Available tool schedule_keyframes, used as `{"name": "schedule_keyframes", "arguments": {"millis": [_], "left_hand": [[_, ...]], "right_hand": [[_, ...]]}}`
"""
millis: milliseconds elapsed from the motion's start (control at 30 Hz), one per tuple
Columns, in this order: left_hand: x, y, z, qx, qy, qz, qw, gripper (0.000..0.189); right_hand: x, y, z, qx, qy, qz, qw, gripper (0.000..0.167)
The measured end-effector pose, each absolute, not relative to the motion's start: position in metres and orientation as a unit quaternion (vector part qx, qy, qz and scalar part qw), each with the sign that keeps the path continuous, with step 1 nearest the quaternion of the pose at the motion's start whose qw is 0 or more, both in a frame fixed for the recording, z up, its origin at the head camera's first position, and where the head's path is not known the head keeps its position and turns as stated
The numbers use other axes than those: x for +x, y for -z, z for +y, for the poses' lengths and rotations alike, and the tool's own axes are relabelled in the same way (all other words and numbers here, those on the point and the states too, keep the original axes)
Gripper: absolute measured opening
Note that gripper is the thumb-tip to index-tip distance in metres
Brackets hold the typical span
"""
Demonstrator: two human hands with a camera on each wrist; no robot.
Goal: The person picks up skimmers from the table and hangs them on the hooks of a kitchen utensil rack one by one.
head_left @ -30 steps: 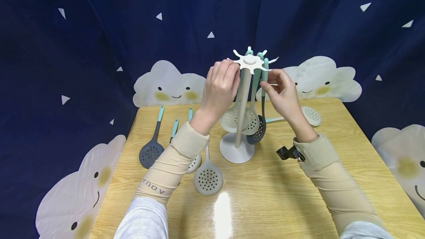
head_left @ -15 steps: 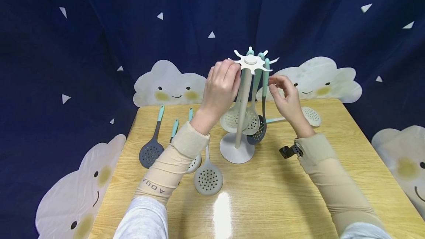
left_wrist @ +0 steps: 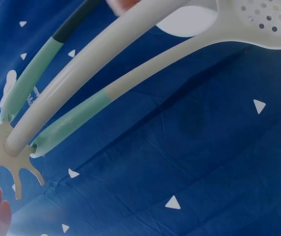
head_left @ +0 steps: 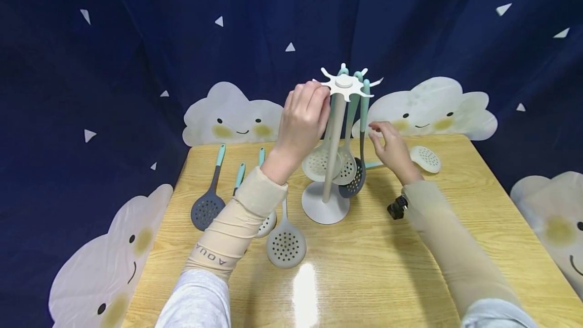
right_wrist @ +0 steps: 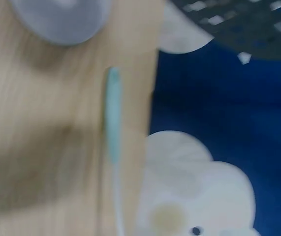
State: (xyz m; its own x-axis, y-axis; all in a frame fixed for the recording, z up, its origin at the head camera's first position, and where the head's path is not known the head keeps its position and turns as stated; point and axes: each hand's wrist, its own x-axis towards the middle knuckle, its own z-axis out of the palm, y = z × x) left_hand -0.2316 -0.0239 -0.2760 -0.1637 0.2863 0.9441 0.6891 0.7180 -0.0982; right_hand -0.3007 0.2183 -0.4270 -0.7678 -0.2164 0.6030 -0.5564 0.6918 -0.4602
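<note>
Three perforated utensils (head_left: 352, 180) hang from the rack (head_left: 334, 148). The left hand (head_left: 301, 118), at the rack's left side, has its fingers clamped on the rack's top. The right hand (head_left: 392, 150) is right of the rack, fingers apart. A pale skimmer (head_left: 426, 159) lies on the surface (head_left: 360, 272), right of the rack.

On the wooden table (head_left: 355, 257) a stand (head_left: 334, 140) is set; a dark turner (head_left: 207, 210) and pale turner (head_left: 286, 248) are laid left, a pale skimmer (head_left: 427, 159) right.
</note>
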Motion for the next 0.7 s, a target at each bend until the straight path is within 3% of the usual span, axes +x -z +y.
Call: {"name": "schedule_keyframes", "arguments": {"millis": [433,700], "left_hand": [[-0.231,0.276,-0.024,-0.328,0.180,-0.744,0.554,0.010],[-0.232,0.277,-0.024,-0.325,0.176,-0.748,0.552,0.011]], "right_hand": [[-0.316,0.487,0.234,0.206,-0.188,-0.957,0.076,0.045],[-0.315,0.502,0.234,0.190,-0.168,-0.967,0.004,0.049]]}}
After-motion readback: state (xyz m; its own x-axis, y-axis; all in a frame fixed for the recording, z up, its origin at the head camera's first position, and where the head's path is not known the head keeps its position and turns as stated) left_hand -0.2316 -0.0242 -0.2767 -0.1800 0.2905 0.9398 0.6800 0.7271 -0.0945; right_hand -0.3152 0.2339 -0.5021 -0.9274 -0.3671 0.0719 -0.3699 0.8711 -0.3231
